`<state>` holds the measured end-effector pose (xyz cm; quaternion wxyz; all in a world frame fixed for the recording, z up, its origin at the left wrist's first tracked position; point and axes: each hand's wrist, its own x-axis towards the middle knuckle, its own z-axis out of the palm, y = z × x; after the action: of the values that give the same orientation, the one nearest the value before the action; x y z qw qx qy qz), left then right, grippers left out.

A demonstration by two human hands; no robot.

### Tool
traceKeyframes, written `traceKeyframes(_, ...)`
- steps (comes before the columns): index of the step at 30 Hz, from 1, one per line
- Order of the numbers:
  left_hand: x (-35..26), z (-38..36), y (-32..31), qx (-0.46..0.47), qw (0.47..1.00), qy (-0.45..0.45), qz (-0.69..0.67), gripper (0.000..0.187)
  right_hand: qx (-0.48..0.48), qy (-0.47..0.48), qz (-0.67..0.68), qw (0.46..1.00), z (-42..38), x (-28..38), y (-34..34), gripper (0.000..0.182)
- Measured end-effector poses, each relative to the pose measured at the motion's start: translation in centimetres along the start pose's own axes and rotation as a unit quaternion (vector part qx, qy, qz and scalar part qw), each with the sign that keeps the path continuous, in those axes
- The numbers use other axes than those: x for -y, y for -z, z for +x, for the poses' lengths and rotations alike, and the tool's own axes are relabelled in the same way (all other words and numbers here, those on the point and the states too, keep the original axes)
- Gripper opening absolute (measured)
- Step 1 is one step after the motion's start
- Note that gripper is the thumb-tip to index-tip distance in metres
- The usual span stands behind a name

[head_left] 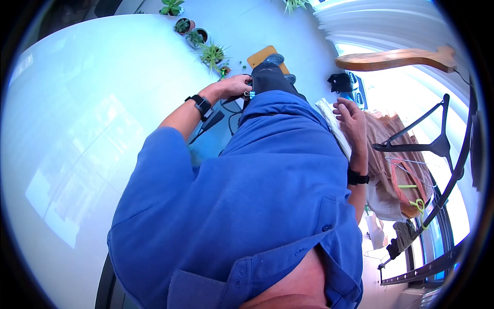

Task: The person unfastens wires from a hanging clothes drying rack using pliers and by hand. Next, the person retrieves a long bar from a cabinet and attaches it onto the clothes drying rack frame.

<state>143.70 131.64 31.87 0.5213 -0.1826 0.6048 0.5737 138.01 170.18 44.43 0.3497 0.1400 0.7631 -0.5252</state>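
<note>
Right fingers point(350, 106) beside brown clothes point(379, 169)

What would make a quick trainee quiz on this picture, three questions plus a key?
1. True or false: the black triangular clothes hanger is nearer the bare right hand than the bare left hand.
2. Which is closest to the left hand? A: small pale-blue clip. B: curved brown wooden piece. C: white curtain.
3. Fill in: the wide wristband by the left hand is ____.
Key: 1 true; 2 A; 3 black.
</note>
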Motion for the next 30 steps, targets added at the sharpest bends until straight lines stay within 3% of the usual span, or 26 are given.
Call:
traceKeyframes(1,-0.7,-0.7,-0.4,-0.018,0.998,0.012,-0.052,0.038,-0.004,0.003,-0.005,1.000,0.1,0.2,0.2,0.031)
traceKeyframes(3,-2.1,-1.7,0.2,0.041,0.998,0.025,-0.038,0.042,-0.016,0.008,-0.028,0.999,0.1,0.6,0.4,0.029)
traceKeyframes(6,-4.7,-2.5,0.8,0.003,0.995,0.049,0.086,0.032,-0.032,0.047,-0.087,0.995,0.2,-0.1,1.4,0.029)
traceKeyframes(8,-1.6,-0.2,2.7,0.041,0.996,0.025,0.070,0.025,-0.033,0.050,-0.028,0.998,0.2,-1.1,1.7,0.030)
traceKeyframes(10,-2.8,-0.1,1.5,0.043,0.994,0.022,-0.101,0.015,-0.036,0.040,-0.009,0.998,0.1,-1.3,2.2,0.032)
traceKeyframes(11,-4.8,-1.3,0.7,0.008,0.996,0.048,-0.073,0.015,-0.043,0.043,0.019,0.998,0.2,-1.8,2.2,0.032)
traceKeyframes(13,-4.4,-0.6,0.8,0.029,0.996,0.055,-0.064,0.017,-0.052,0.064,0.022,0.996,0.2,-2.5,2.6,0.032)
traceKeyframes(15,-6.3,-1.4,-0.7,0.011,0.995,0.062,0.077,0.019,-0.062,0.089,0.045,0.993,0.5,-4.0,2.8,0.031)
traceKeyframes(16,-5.3,-0.8,-0.5,0.030,0.996,0.010,0.082,0.014,-0.067,0.093,0.048,0.992,0.2,-4.3,2.9,0.030)
traceKeyframes(18,-3.8,0.8,-0.1,0.052,0.995,0.035,-0.075,0.014,-0.075,0.088,0.036,0.993,-0.8,-4.4,3.5,0.031)
traceKeyframes(20,-2.9,1.8,0.1,0.045,0.997,0.016,-0.055,0.012,-0.086,0.071,0.028,0.993,-2.1,-4.3,3.8,0.032)
traceKeyframes(22,-4.8,0.3,-1.0,0.021,0.999,-0.003,0.047,0.014,-0.104,0.058,0.027,0.993,-3.3,-4.4,3.9,0.032)
traceKeyframes(23,-3.0,1.7,-0.4,0.029,0.997,0.036,-0.067,0.015,-0.109,0.049,0.023,0.993,-4.1,-4.9,4.0,0.031)
traceKeyframes(24,-2.1,2.3,0.7,0.055,0.991,-0.062,0.103,0.018,-0.121,0.095,-0.061,0.986,-4.8,-5.8,4.1,0.032)
traceKeyframes(25,-3.2,1.5,0.4,0.034,0.978,-0.065,0.197,0.020,-0.135,0.142,-0.147,0.970,-5.3,-6.8,4.7,0.033)
traceKeyframes(27,-3.7,1.0,0.1,0.000,0.995,0.022,0.100,0.022,-0.172,0.149,-0.141,0.963,-8.7,-6.9,4.5,0.033)
traceKeyframes(29,-5.6,-1.1,-0.2,-0.010,0.984,-0.013,0.176,0.025,-0.140,0.127,-0.217,0.958,-11.6,-7.1,5.1,0.031)
traceKeyframes(30,-6.3,-1.7,0.0,-0.010,0.973,0.014,0.231,0.027,-0.117,0.133,-0.237,0.955,-13.5,-6.5,5.7,0.031)
